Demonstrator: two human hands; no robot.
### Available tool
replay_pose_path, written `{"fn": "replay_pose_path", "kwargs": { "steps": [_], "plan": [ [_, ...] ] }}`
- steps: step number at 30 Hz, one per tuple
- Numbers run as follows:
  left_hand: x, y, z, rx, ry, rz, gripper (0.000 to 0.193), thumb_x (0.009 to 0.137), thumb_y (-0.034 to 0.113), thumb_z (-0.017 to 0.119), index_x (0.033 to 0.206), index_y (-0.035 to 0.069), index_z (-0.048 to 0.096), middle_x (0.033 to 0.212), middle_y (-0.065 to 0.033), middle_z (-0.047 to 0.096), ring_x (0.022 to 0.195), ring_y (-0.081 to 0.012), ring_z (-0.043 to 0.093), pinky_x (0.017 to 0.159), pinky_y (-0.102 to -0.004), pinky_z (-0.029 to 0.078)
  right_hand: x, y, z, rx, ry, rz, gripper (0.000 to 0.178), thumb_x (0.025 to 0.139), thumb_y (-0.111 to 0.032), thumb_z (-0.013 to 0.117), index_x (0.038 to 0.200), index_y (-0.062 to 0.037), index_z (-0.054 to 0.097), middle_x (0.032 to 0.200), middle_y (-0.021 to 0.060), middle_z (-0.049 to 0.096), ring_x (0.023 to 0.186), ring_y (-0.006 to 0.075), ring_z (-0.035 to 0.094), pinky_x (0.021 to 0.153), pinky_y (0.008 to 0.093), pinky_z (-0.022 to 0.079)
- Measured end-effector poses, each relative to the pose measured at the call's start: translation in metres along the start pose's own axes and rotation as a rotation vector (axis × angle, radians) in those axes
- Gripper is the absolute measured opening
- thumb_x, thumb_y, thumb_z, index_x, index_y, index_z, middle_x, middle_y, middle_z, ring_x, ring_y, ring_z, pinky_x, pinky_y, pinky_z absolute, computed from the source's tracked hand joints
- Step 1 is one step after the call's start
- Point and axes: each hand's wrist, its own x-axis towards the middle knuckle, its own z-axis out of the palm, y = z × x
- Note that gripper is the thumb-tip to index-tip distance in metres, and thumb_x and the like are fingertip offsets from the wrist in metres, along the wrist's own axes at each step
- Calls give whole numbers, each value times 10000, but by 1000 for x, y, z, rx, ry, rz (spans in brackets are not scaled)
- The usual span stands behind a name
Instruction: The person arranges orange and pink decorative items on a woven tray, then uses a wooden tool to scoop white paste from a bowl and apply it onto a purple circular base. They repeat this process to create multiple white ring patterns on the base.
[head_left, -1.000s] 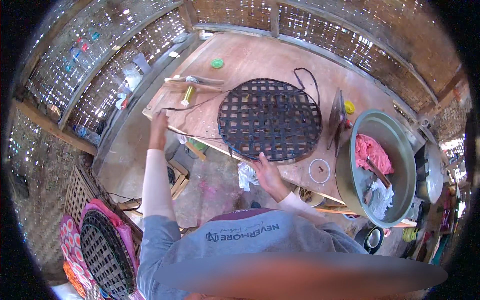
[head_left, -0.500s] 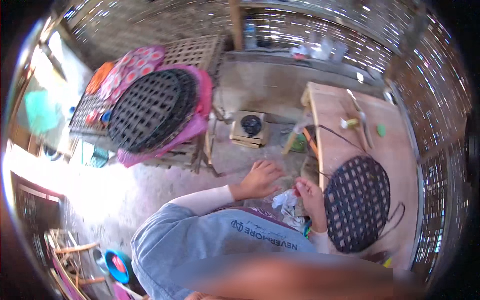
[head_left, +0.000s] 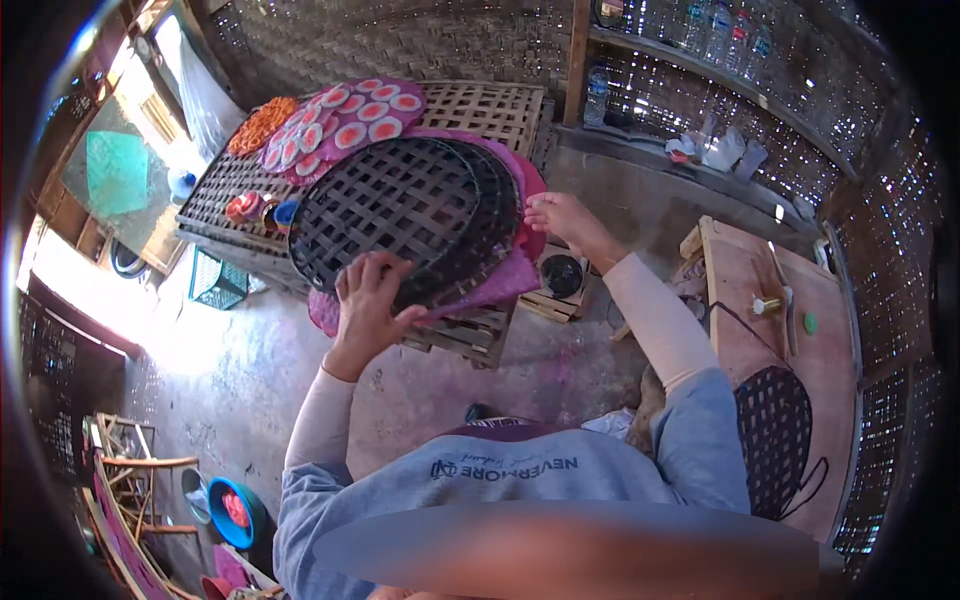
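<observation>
Stacked round black woven trays point(head_left: 400, 205) with an open lattice lie on the bamboo table in front of me. Beneath them spreads a pink plastic sheet point(head_left: 500, 277), which sticks out along the near and right sides. My left hand point(head_left: 368, 312) is at the near left rim of the top tray, its fingers bent over the edge and its thumb apart. At the right side of the stack, my right hand point(head_left: 568, 225) reaches the sheet's edge with loosely curved fingers and holds nothing I can see. Whether it touches the sheet I cannot tell.
Red-and-white round pieces point(head_left: 365, 110) on pink plastic and an orange heap point(head_left: 262, 125) lie behind the trays. A wooden table point(head_left: 830, 325) at right bears another black woven tray point(head_left: 775, 435). A blue basin point(head_left: 240, 510) stands on the floor at lower left.
My view has turned left toward the stacked trays. Both hands have parted from in front of my body and reached forward, the left to the near rim, the right to the right side.
</observation>
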Motion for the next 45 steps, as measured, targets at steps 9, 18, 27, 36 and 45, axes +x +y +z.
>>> {"fn": "replay_pose_path", "kwargs": {
  "steps": [9, 18, 27, 36, 45],
  "plan": [
    [-6, -35, 26, -76, -70, 270, 585, 699, 424, 628, 1167, 90, 518, 1149, -98, 477, 1088, -287, 432, 897, -421, 336, 18, -4, 9, -264, -6, 209, 167, 876, -193, 503, 926, -53, 579, 784, -4, 542, 723, 97, 523, 659, 244, 455],
    [-5, -44, 27, -60, -20, 345, 504, 706, 393, 633, 1117, 111, 558, 1097, -81, 515, 1010, -266, 492, 818, -395, 395, 24, -34, 23, -132, 102, 498, 187, 843, -344, 580, 773, -173, 553, 676, -53, 493, 615, 73, 452, 540, 249, 301],
    [-3, -51, 10, -72, 141, 352, 474, 654, 360, 692, 1043, 106, 596, 1033, -76, 551, 931, -268, 535, 726, -382, 443, 1, -54, 44, 499, -12, 287, 184, 853, -265, 583, 935, -101, 590, 823, 2, 628, 745, 135, 594, 691, 322, 484],
    [19, -58, -11, -61, 190, 434, 475, 617, 265, 702, 1052, 110, 592, 981, -59, 601, 845, -215, 580, 650, -331, 471, 18, 6, 61, 957, -227, 157, 269, 895, -197, 509, 1053, 17, 546, 1006, 139, 627, 913, 236, 619, 829, 376, 507],
    [50, -41, -31, -63, 218, 511, 485, 621, 260, 710, 1059, 98, 574, 1020, -64, 608, 876, -235, 595, 685, -336, 455, -17, -16, 38, 1072, -166, -47, 266, 889, -213, 515, 1093, -48, 559, 1046, 110, 625, 925, 240, 614, 802, 387, 499]
  ]
}}
